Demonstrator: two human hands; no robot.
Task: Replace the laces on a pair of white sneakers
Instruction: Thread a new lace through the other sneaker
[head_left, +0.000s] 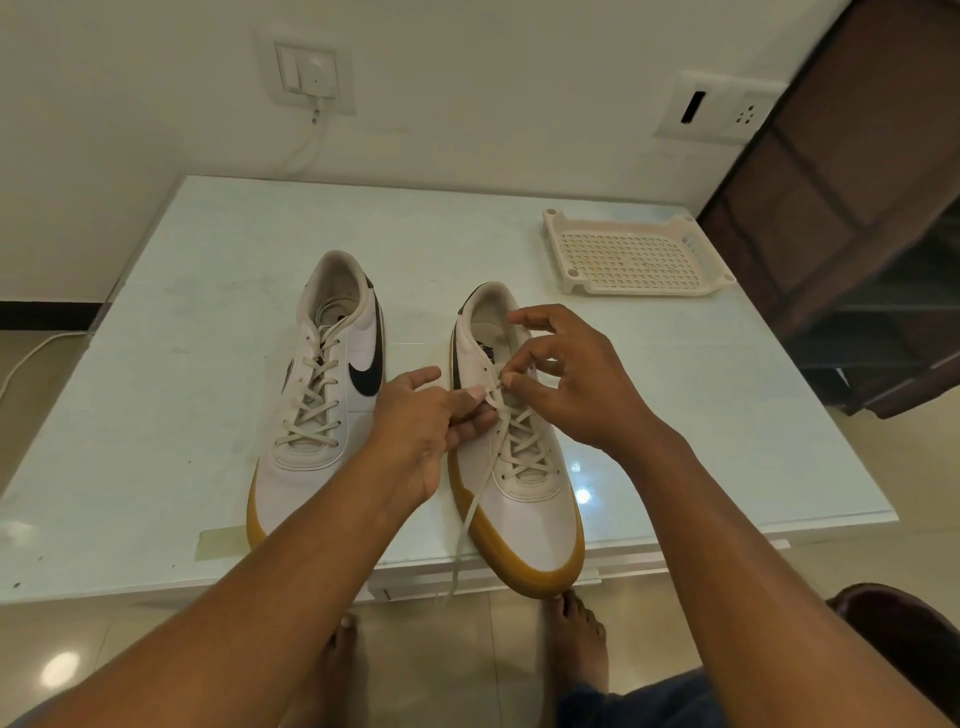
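Seen from beside the person:

- Surface (182, 364): pale, glossy top, set against a white wall.
- Left shoe (322, 415): white, black swoosh, gum sole. It stands toe toward the person, is laced to the top eyelets, and neither hand touches it.
- Right shoe (524, 499): same make, just beside the first, with its toe jutting past the surface's near edge. Crossed lacing fills the lower eyelets.
- Lace (470, 514): cream and flat. It is held up above the middle of the right shoe. A loose length trails down that shoe's left flank and hangs over the surface's edge.
- Left hand (421, 415): over the gap between the shoes, grip pinching the lace under the thumb, one finger stretched out above.
- Right hand (576, 374): above the right shoe's tongue, grip pinching the lace tip in its fingertips, close to the left thumb. The other fingers are arched and apart.
- Tray (631, 254): cream perforated plastic, at the surface's far right, well apart from the shoes.
- Tape (221, 540): a strip stuck near the front edge, beside the left shoe's toe.
- Switch plate (306, 75): on the wall, with a white cable (306, 145) dropping from it.
- Socket (719, 106): on the wall above the tray.
- Cabinet (857, 182): dark wood, right of the surface.
- Feet (576, 639): bare, on the tiled floor below the right shoe's toe.
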